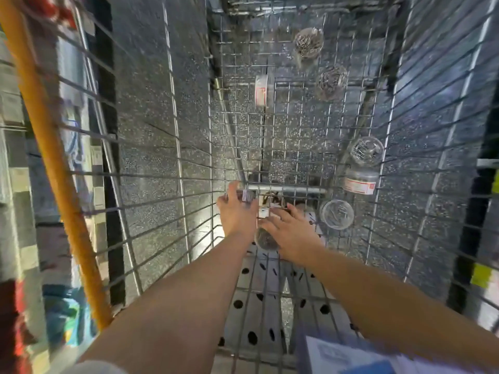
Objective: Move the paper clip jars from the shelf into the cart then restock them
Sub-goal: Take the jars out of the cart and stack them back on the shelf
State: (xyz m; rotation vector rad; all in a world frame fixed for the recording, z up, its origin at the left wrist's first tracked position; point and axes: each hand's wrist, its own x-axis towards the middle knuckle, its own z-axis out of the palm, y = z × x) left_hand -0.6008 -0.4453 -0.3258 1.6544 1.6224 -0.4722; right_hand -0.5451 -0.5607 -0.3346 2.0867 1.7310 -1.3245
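Head view: right grip (291, 228) rests loose-fingered on a jar (266, 241) lying near-to-far just left beneath it, clasp unclear, while left grip (237, 209), slightly farther, clenches a second jar (247, 195) low in the cart (243, 130), other jars (337, 214) scattered beyond.

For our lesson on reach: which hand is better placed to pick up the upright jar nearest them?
Right. The right hand lies open just beside that upright jar, while the left hand sits farther off and grips a small jar.
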